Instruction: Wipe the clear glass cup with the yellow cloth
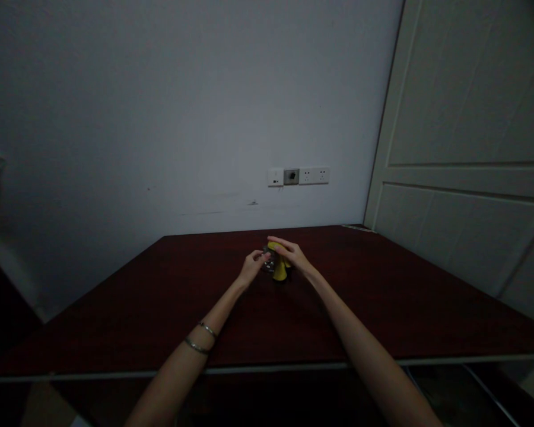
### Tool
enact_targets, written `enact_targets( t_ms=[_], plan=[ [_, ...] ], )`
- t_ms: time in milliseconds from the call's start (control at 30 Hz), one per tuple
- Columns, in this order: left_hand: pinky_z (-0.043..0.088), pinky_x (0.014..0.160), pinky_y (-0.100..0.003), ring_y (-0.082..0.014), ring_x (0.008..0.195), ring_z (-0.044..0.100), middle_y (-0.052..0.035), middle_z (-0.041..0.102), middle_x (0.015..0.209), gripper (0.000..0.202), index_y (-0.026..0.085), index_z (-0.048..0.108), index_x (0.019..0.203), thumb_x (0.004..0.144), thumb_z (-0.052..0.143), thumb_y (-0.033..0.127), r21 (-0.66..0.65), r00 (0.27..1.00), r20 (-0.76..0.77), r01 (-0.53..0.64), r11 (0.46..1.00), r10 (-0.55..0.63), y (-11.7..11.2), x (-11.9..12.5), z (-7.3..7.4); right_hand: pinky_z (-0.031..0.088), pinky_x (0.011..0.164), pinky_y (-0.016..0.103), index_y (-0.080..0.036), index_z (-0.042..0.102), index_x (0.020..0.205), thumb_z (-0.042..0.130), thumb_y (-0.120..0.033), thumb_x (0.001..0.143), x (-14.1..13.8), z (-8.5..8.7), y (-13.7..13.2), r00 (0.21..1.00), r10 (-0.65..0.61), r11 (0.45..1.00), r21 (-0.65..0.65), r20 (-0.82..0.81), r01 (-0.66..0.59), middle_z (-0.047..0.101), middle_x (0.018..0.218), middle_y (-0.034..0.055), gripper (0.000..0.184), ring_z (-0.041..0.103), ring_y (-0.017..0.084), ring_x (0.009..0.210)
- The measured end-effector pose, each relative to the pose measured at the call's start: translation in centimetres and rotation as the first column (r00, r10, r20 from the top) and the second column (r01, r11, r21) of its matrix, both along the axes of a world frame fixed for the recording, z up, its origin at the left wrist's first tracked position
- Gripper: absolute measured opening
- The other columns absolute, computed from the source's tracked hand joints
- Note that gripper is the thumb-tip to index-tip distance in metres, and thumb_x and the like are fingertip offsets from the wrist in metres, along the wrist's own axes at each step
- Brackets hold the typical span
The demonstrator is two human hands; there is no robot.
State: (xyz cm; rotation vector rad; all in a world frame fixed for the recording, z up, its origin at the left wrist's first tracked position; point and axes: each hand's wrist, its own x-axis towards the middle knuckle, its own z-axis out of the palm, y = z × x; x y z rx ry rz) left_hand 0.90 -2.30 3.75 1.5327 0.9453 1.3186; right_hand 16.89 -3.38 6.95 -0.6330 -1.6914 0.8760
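Above the middle of a dark red tabletop (pixel 196 284), both hands are close together. My left hand (pixel 251 267) is closed, with thumb and fingers gripping the side of a small clear, shiny object (pixel 269 262) that may be glass or plastic; its exact kind is hard to make out. My right hand (pixel 296 257) is wrapped over a yellow cloth (pixel 279 273) with a dark lower edge. Part of that cloth hangs below the right fingers, and its top presses against or lies just beside the clear object. The dim light hides where they touch.
A pale wall (pixel 204 118) rises behind the table, with a row of sockets (pixel 314 175) on it. To the right stands a light panelled door (pixel 463 231). The table's pale front edge (pixel 93 375) runs beneath both forearms.
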Motion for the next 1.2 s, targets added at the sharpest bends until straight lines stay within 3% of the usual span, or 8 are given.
enact_targets(
  t_ms=[200,300,433,533,767,900,1033,1200],
  plan=[
    [0.048,0.055,-0.026,-0.0136,0.062,0.057,-0.0062,0.061,0.079,0.056,0.012,0.058,0.092,0.065,0.054,0.06,-0.195,0.987,0.135,0.108,0.975,-0.083,-0.4,0.0,0.0,0.03,0.1,0.037,-0.026,0.04,0.126,0.075,-0.035,0.053,-0.6,-0.9,-0.5,0.983,-0.103,0.964,0.26,0.15,0.061,0.042,0.128,0.0073,0.081,0.04,0.023,0.119],
    [0.048,0.052,-0.025,-0.0147,0.063,0.058,-0.0095,0.063,0.083,0.061,0.011,0.058,0.098,0.067,0.05,0.063,-0.254,0.989,0.108,0.126,0.959,-0.101,-0.5,0.2,0.1,0.031,0.099,0.037,-0.026,0.038,0.127,0.075,-0.036,0.052,-1.0,-1.6,-0.4,0.971,-0.173,0.947,0.301,0.167,0.117,0.042,0.125,0.0088,0.083,0.041,0.022,0.116],
    [0.05,0.053,-0.028,-0.0187,0.069,0.06,-0.011,0.064,0.089,0.064,0.014,0.057,0.103,0.069,0.042,0.067,-0.277,0.991,0.047,0.137,0.951,-0.128,0.0,-0.1,0.0,0.034,0.097,0.037,-0.025,0.042,0.124,0.075,-0.036,0.051,-1.2,-1.9,0.1,0.973,-0.197,0.962,0.216,0.117,0.169,0.046,0.12,0.0084,0.081,0.046,0.022,0.111],
    [0.05,0.054,-0.032,-0.0209,0.072,0.06,-0.0124,0.063,0.094,0.068,0.016,0.054,0.109,0.071,0.033,0.069,-0.283,0.976,-0.013,0.204,0.937,-0.216,0.5,-0.6,-0.3,0.041,0.09,0.037,-0.022,0.043,0.123,0.075,-0.036,0.052,-1.0,-1.8,0.7,0.984,-0.176,0.984,0.021,0.01,0.176,0.053,0.114,0.0091,0.079,0.053,0.022,0.102],
    [0.045,0.081,-0.035,-0.0239,0.104,0.05,-0.0145,0.041,0.128,0.08,0.019,0.028,0.129,0.063,0.066,0.046,0.006,0.979,-0.091,0.184,0.983,-0.183,0.3,-0.2,-0.8,0.045,0.085,0.035,-0.018,0.048,0.118,0.068,-0.042,0.06,-0.4,-1.6,1.5,0.968,-0.197,0.942,-0.304,-0.154,0.144,0.058,0.113,0.0104,0.066,0.058,0.021,0.096],
    [0.032,0.098,-0.036,-0.0225,0.116,0.042,-0.0121,0.042,0.127,0.068,0.017,0.032,0.127,0.07,0.061,0.04,0.114,0.977,-0.098,0.201,0.973,-0.191,-0.3,0.4,-1.2,0.042,0.09,0.034,-0.017,0.052,0.114,0.065,-0.043,0.064,-0.7,-2.0,1.8,0.982,-0.167,0.953,-0.27,-0.085,0.138,0.058,0.113,0.0099,0.057,0.057,0.019,0.099],
    [0.035,0.096,-0.038,-0.0224,0.11,0.047,-0.0118,0.049,0.12,0.062,0.016,0.034,0.125,0.073,0.057,0.041,0.085,0.973,-0.168,0.173,0.981,-0.157,-0.8,0.6,-1.6,0.039,0.093,0.035,-0.02,0.053,0.113,0.058,-0.045,0.07,-0.8,-2.6,1.9,0.984,-0.177,0.969,-0.172,0.009,0.176,0.059,0.11,0.0079,0.05,0.056,0.018,0.099],
    [0.036,0.094,-0.039,-0.0248,0.108,0.049,-0.0145,0.048,0.12,0.085,0.014,0.033,0.124,0.053,0.075,0.033,0.193,0.973,-0.219,0.117,0.974,-0.073,-1.0,0.7,-1.5,0.035,0.096,0.034,-0.023,0.051,0.115,0.047,-0.049,0.077,-1.1,-2.6,1.5,0.976,-0.216,0.971,-0.1,0.004,0.215,0.055,0.116,0.0056,0.046,0.051,0.017,0.107]
  ],
)
